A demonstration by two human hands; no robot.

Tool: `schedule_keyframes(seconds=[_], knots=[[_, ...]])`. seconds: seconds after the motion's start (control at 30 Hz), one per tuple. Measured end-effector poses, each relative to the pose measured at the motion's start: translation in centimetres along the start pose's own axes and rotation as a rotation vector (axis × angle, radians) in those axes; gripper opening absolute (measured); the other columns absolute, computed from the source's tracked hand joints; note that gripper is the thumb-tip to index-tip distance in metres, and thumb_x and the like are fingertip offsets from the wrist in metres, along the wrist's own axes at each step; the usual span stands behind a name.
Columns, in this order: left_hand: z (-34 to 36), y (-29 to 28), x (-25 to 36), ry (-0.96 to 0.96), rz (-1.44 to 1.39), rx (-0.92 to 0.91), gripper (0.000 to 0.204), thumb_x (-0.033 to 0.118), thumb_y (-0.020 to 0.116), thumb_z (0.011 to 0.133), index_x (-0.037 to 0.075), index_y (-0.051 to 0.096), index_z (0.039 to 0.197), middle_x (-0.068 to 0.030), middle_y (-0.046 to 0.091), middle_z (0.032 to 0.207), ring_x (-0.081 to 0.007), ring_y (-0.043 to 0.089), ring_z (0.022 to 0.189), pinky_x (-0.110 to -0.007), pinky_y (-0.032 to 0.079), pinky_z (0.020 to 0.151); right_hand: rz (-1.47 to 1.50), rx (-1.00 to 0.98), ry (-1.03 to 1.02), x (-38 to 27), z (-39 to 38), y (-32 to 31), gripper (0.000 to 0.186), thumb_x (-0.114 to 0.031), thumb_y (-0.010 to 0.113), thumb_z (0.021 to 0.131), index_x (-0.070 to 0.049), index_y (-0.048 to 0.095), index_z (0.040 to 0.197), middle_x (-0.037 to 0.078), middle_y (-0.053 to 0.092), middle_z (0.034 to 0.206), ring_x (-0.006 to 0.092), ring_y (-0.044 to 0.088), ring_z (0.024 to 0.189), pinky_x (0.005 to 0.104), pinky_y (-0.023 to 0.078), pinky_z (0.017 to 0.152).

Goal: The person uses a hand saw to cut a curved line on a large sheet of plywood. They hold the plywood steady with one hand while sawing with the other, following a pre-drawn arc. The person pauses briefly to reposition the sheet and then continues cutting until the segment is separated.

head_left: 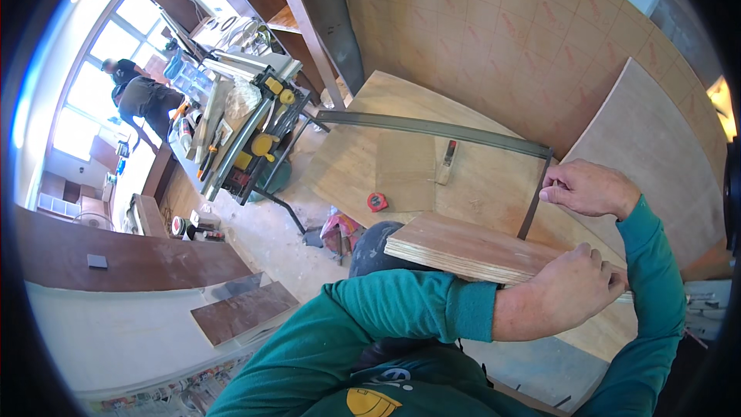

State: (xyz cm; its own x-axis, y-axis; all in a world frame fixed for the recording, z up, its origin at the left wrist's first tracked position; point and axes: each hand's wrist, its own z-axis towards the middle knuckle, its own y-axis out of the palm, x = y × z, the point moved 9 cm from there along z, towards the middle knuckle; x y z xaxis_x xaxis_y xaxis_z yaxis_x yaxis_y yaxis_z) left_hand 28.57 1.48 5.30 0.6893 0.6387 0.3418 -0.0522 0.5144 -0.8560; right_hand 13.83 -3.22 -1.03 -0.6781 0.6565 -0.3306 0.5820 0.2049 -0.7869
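Note:
My left hand is wrapped over the right part of a thick plywood piece, whose layered edge faces me. Beyond it, the fingers of my right hand are pinched at the short leg of a grey metal square. The square's long leg stretches left across a large plywood sheet, and the lower end of its short leg meets the plywood piece. A brown rectangular sheet lies on the large sheet. On or beside it are a red tape measure and a cutter-like hand tool.
A cluttered workbench with tools stands at the left. Past it, a person bends near the windows. A pale panel leans at the right against a wall covered in brown paper. A brown board lies at the lower left.

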Motion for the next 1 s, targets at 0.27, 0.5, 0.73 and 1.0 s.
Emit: schedule_keyframes(seconds=[0.27,0.5,0.73,1.0], knots=[[0.1,-0.2,-0.1,-0.002,-0.016,-0.017,0.027,0.019,0.065,0.086,0.003,0.064,0.108,-0.0105,0.069,0.095,-0.0254,0.067,0.095,-0.037,0.05,0.079,-0.008,-0.002,-0.001,0.3,0.2,0.0,0.041,-0.043,0.057,0.101,-0.005,0.072,0.109,0.017,0.072,0.095,0.0348,0.069,0.091,0.0472,0.053,0.079],[0.4,-0.2,-0.5,-0.018,-0.018,-0.028,0.028,0.02,0.064,0.086,0.003,0.064,0.108,-0.0107,0.069,0.093,-0.026,0.068,0.092,-0.037,0.05,0.078,0.003,0.007,-0.023,0.2,0.4,-0.3,0.04,-0.042,0.058,0.1,-0.005,0.072,0.108,0.017,0.073,0.092,0.0352,0.069,0.087,0.0468,0.053,0.076],[0.9,1.6,-0.2,0.008,0.0,0.069,0.028,0.021,0.061,0.087,0.006,0.065,0.111,-0.0078,0.069,0.09,-0.0257,0.07,0.085,-0.04,0.051,0.074,0.086,0.05,-0.155,0.4,0.6,-0.3,0.035,-0.038,0.062,0.099,-0.003,0.067,0.1,0.016,0.068,0.08,0.0301,0.064,0.072,0.0433,0.052,0.068],[1.0,0.4,-1.1,0.003,-0.103,0.248,0.032,0.026,0.071,0.08,0.007,0.069,0.106,-0.009,0.071,0.084,-0.0278,0.07,0.08,-0.042,0.05,0.071,0.026,0.02,-0.047,-0.3,0.8,-1.1,0.033,-0.033,0.066,0.096,-0.001,0.071,0.101,0.015,0.068,0.078,0.025,0.062,0.069,0.04,0.05,0.066]])
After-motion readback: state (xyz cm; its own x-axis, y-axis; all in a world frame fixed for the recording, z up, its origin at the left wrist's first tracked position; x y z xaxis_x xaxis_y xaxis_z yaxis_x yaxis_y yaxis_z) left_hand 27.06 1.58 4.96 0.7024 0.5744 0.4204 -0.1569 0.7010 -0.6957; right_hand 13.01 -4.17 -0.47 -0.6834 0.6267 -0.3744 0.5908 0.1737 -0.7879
